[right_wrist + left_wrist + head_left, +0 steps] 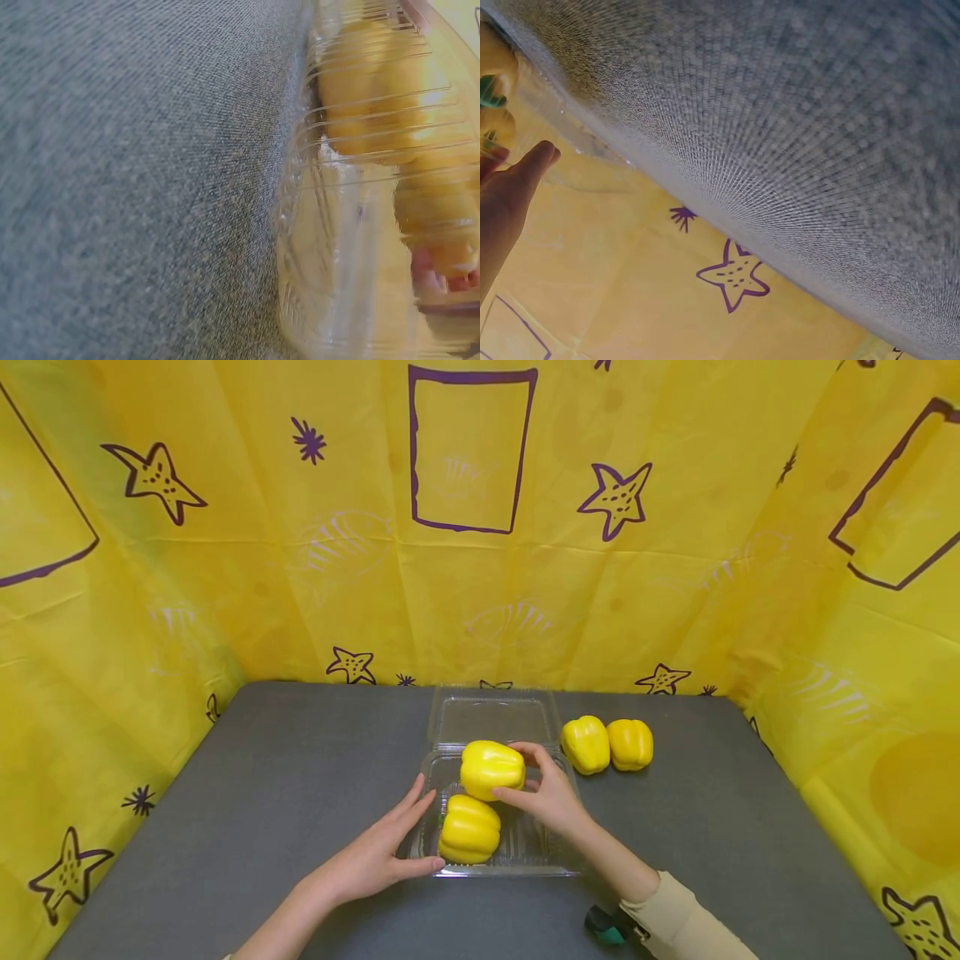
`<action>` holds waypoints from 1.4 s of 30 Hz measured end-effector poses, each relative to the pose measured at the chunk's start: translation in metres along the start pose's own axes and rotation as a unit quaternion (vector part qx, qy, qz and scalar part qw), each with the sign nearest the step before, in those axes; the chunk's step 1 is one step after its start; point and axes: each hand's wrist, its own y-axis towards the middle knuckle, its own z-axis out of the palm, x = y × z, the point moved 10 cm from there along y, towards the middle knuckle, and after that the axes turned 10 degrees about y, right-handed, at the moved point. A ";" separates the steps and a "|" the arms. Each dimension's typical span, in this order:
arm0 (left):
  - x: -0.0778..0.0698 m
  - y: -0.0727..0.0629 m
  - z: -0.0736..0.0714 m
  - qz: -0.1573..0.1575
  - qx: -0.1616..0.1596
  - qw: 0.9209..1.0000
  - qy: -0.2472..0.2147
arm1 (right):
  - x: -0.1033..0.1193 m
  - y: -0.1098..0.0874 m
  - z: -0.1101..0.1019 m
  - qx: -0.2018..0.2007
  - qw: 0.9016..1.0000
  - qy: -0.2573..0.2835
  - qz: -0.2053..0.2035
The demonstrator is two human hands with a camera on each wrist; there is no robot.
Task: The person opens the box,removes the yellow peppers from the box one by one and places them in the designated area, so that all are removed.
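A clear plastic clamshell container (517, 871) lies on the dark table with its lid (491, 718) folded back. One yellow bell pepper (469, 831) sits in its front left part. My right hand (553, 793) grips a second yellow bell pepper (491, 768) from its right side, thumb in front, over the back of the tray. At the container's left edge, my left hand (375, 852) spreads its straight fingers along the wall, thumb near the front corner. The right wrist view shows peppers (360, 90) through the clear ribbed wall.
Two more yellow bell peppers (585, 745) stand side by side on the table, right of the lid. A dark strap with a green part (604, 927) is by the right forearm. Yellow printed cloth (465, 610) walls in the table's back and sides.
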 end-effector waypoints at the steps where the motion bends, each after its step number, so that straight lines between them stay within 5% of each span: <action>1: 0.000 0.000 0.000 0.001 -0.001 1.000 0.001 | 0.000 0.000 -0.001 0.000 1.000 0.000 -0.002; 42: 0.001 0.001 0.000 0.002 -0.005 1.000 0.007 | 0.008 -0.020 -0.049 -0.058 0.997 0.034 0.034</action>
